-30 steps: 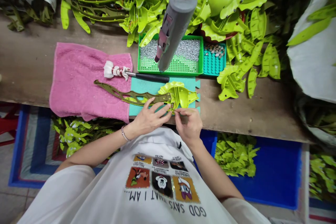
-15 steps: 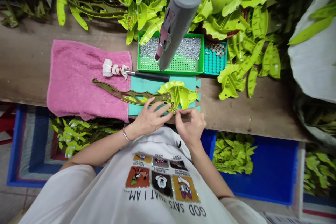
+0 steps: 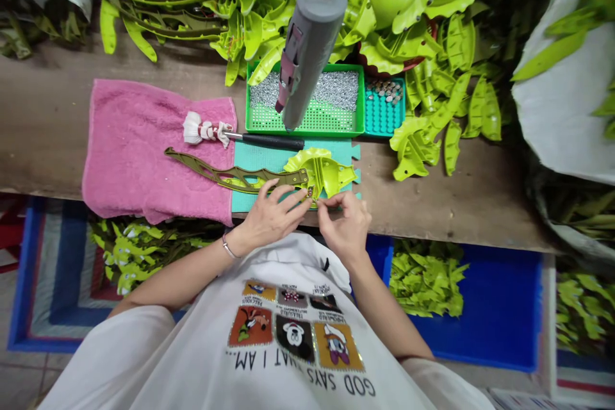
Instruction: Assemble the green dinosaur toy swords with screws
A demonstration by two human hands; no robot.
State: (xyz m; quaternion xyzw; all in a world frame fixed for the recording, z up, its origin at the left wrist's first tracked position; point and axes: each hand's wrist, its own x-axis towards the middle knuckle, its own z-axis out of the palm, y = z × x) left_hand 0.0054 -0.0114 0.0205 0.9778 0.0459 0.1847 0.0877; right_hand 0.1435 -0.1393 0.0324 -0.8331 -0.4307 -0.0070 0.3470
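On the teal foam mat (image 3: 244,204) lies a lime-green plastic toy shell (image 3: 327,173), open side up. A long olive plastic strip (image 3: 230,174) with cut-outs runs from it leftwards over the pink towel (image 3: 139,147). My left hand (image 3: 273,214) lies with fingers spread on the near edge of the strip and shell. Thumb and index finger of my right hand (image 3: 344,221) pinch together at the shell's near edge; whatever is between them is too small to make out. Small metal parts (image 3: 310,192) sit in the shell near my left fingertips.
A grey electric screwdriver (image 3: 314,45) hangs over a green basket (image 3: 305,131) of screws. Beside it stands a teal tray (image 3: 384,115) with small metal discs. A black-handled tool (image 3: 271,140) lies behind the strip. Lime-green parts (image 3: 427,134) are heaped behind and right.
The whole view has shifted slightly, so the bench items appear a little further left. Both hands keep nearly the same pose at the shell's near edge.
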